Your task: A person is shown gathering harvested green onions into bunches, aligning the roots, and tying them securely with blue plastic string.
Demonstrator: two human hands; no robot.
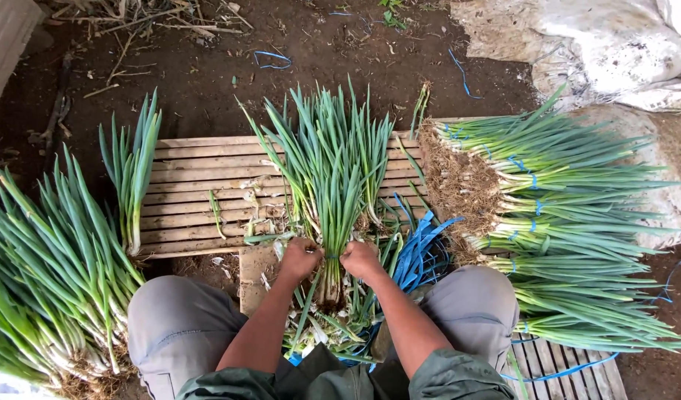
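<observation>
A bunch of green onions (333, 170) stands upright in front of me, leaves fanning away, its roots down between my knees. My left hand (299, 259) and my right hand (361, 259) both grip the bunch at its pale stalks, one on each side. A thin blue tie seems to run between my fists, though it is too small to be sure. Loose trimmed leaves (322, 330) lie under the bunch.
A wooden slatted pallet (192, 185) lies on dark soil. Tied onion bundles (562, 237) are stacked at right, loose onions (44, 274) piled at left. Blue plastic straps (422, 248) lie by my right knee. Whitish sacks (607, 44) sit at the top right.
</observation>
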